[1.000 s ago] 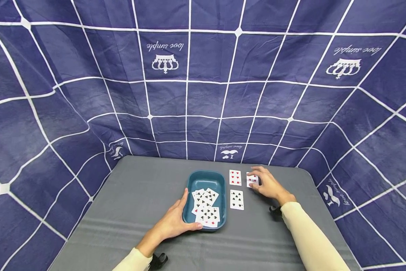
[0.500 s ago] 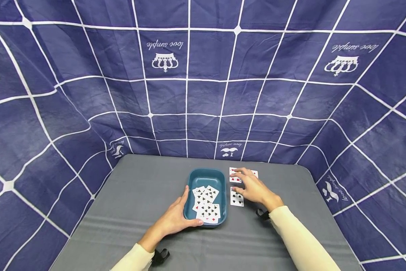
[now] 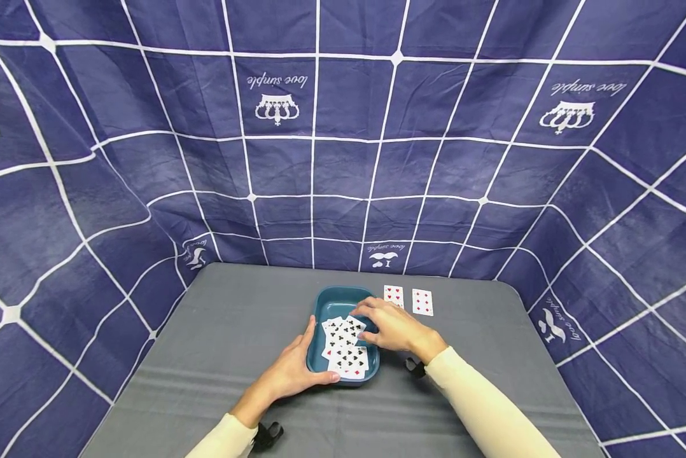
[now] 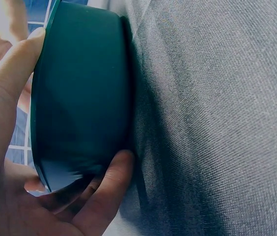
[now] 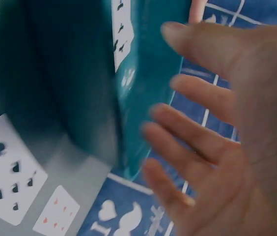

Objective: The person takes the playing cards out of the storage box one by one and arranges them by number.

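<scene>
A blue-green tray [image 3: 338, 308] holds several overlapping playing cards [image 3: 349, 359], clubs and spades uppermost. My left hand [image 3: 288, 374] grips its left and near side; in the left wrist view the thumb is on the rim and fingers [image 4: 106, 189] press the outer wall [image 4: 82, 83]. Over the tray's right edge hovers my right hand [image 3: 394, 327], fingers spread with nothing between them in the right wrist view. A spades card [image 5: 14, 172] lies on the table beside the tray, hidden in the head view by that hand. A hearts card [image 3: 393, 294] is partly covered.
To the right of the hearts card, a diamonds card [image 3: 422, 302] lies face up. The grey cloth-covered table [image 3: 234, 318] is bordered by hanging blue fabric [image 3: 343, 165] with white lines at the back and sides.
My right hand has moved left from the diamonds card, past the hearts and spades cards, to above the tray. The diamonds card is uncovered again. My left hand keeps its grip.
</scene>
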{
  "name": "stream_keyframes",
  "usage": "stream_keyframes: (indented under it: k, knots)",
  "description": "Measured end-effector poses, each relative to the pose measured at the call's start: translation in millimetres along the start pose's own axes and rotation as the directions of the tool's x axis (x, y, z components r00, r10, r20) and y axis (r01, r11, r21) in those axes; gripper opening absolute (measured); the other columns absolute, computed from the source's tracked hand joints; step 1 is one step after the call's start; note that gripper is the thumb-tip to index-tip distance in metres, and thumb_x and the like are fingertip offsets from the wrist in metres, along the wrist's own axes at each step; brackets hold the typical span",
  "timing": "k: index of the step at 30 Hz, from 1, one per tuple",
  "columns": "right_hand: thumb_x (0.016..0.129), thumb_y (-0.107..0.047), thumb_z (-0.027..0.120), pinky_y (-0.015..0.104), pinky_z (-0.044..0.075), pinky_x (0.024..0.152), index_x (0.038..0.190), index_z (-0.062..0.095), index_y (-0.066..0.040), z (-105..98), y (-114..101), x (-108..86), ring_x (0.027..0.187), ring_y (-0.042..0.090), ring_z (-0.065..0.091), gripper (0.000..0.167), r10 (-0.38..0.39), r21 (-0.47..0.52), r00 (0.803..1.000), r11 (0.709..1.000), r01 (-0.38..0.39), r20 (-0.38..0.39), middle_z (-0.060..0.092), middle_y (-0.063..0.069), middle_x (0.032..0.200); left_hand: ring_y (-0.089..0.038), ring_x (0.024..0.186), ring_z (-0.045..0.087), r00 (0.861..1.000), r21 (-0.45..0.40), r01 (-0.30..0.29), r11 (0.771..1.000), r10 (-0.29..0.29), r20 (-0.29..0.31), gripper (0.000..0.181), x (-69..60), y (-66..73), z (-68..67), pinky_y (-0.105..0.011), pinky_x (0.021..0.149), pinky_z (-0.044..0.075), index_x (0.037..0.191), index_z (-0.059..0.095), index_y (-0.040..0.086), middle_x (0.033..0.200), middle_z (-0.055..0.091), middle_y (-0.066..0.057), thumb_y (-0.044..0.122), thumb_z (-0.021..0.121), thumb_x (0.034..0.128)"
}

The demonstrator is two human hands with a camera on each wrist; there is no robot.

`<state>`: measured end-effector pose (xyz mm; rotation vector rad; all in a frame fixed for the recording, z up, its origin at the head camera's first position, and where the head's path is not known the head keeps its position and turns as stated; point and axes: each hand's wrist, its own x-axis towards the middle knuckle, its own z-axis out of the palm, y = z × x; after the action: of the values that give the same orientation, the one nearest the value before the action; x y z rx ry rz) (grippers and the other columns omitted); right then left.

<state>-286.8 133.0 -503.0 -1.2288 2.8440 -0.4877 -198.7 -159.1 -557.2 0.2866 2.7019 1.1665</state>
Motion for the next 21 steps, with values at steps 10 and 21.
stream_keyframes:
  k: [10,21]
  knots:
    - [0.106,-0.025,0.089,0.045,0.06,0.121,0.155,0.075,-0.009,12,-13,31.4,0.138,0.024,0.076,0.053,0.068,0.005,0.933,0.997,-0.074,0.353,0.079,0.008,0.153,-0.056,0.166,0.047,1.0,-0.013,0.011,1.0,-0.011,0.01,0.149,1.0,0.3,2.8,-0.076,0.129,0.045,0.19,0.009,0.018,0.182,0.042,-0.035,0.061,0.104,0.0832]
    - [0.101,-0.004,0.085,0.038,0.055,0.126,0.141,0.083,-0.015,22,-15,57.7,0.144,0.018,0.07,0.041,-0.083,0.084,0.913,0.995,0.054,0.4,0.078,-0.001,0.153,-0.054,0.164,0.05,1.0,0.003,0.002,1.0,-0.002,-0.01,0.149,-1.4,-2.3,1.8,-0.073,0.129,0.047,0.189,0.01,0.015,0.18,0.045,-0.035,0.062,0.104,0.0828]
